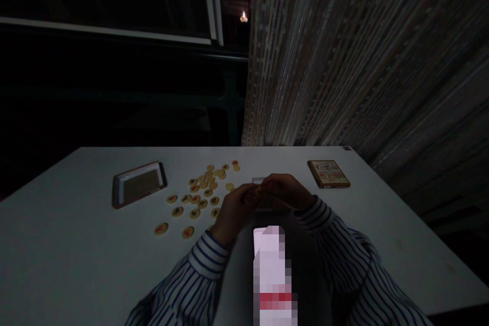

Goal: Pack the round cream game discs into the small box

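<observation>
Over the white table, my left hand (237,209) and my right hand (286,191) meet with their fingers closed together. Whatever is between the fingertips is too dark and small to make out. Partly hidden beneath them is a pale-edged rectangular thing (258,181). To the left of my left hand, round Chinese chess pieces (202,204) lie scattered, some with red or black characters and others plain side up. A few sit close to my left wrist, which covers part of one. Nearer to me, below both hands, a lit phone screen (269,254) shows, partly blurred out.
An open shallow box part (139,183) lies at the left of the table (76,249). A flat printed box (329,173) rests at the back right. A string curtain (305,61) hangs behind the far edge. The room is dim.
</observation>
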Demonstrator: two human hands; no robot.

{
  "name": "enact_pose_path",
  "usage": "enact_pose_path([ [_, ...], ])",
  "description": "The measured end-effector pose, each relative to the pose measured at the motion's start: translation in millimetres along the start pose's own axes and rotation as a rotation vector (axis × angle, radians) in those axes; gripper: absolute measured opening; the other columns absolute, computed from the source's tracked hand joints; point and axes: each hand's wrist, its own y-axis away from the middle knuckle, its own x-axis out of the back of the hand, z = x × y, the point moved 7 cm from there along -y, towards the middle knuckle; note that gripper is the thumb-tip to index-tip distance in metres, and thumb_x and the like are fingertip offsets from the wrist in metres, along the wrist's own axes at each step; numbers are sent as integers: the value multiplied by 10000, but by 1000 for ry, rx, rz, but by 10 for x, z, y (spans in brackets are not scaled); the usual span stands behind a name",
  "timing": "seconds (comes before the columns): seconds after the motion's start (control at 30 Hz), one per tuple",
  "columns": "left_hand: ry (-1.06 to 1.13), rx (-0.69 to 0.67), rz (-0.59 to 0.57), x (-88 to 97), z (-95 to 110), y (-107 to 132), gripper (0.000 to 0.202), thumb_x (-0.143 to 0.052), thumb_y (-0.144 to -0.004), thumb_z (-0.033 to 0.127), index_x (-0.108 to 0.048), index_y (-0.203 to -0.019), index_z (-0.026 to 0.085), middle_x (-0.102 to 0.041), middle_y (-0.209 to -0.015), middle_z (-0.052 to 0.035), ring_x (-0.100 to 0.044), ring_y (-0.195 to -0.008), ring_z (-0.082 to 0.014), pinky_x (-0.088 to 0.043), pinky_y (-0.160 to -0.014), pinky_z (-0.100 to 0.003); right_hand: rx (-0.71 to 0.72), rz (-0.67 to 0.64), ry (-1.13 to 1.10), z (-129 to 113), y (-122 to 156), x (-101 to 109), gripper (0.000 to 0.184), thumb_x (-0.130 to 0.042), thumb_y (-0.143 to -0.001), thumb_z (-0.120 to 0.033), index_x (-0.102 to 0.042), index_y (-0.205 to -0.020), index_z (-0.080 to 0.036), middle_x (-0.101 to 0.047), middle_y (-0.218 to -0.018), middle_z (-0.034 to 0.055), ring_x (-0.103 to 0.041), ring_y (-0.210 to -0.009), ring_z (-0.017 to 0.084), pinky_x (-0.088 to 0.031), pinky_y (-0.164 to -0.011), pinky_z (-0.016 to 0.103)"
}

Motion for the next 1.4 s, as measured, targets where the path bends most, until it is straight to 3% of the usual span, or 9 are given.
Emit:
enact_pose_path([
  [0.1,127,81,18,-37,-60,-31,229,-568,-711,307,-601,-900,182,-658,-795,-26,-599,-700,-142,-477,-609,-246,12,20,-37,63,17,29,245,-571,-718,-382,-605,-820,-161,-647,-770,35,-589,-697,132,-457,-629,243],
  [0.3,565,297,41,-193,-254,-34,269,-623,-652,251,-591,-895,141,-672,-863,-62,-621,-799,-166,-495,-727,-291,82,28,4,91,35,59,260,-527,-761,-383,-607,-892,-173,-650,-849,39,-593,-776,136,-451,-686,242],
  [0.47,685,371,54,-268,-283,-13,291,-643,-644,279,-616,-891,127,-671,-898,-75,-614,-838,-170,-476,-782,-294,118,15,53,60,59,53,263,-469,-807,-369,-591,-940,-178,-648,-890,41,-594,-796,125,-451,-691,235],
  [0.57,681,412,68,-282,-304,-3,306,-649,-636,299,-632,-889,127,-670,-915,-82,-611,-851,-183,-473,-789,-305,146,-8,138,16,61,39,255,-439,-830,-354,-584,-939,-175,-649,-848,34,-591,-740,107,-438,-644,213],
  [0.8,617,401,82,-294,-367,2,306,-632,-647,315,-651,-895,136,-671,-918,-84,-609,-866,-197,-467,-801,-321,221,-52,583,-31,14,-18,276,-408,-847,-378,-603,-852,-183,-635,-750,35,-552,-687,112,-357,-611,229],
  [1.2,340,307,28,-283,-401,11,280,-550,-710,312,-652,-924,163,-677,-909,-51,-610,-858,-188,-482,-779,-313,280,-149,711,-65,48,-84,233,-440,-833,-346,-592,-924,-194,-647,-780,30,-550,-675,117,-313,-588,238],
  [1.4,167,291,76,-220,-434,64,299,-517,-733,316,-630,-954,149,-672,-903,-62,-611,-818,-177,-487,-728,-285,274,-214,721,28,56,-84,213,-456,-815,-351,-596,-896,-213,-652,-756,12,-552,-630,108,-312,-565,231],
])
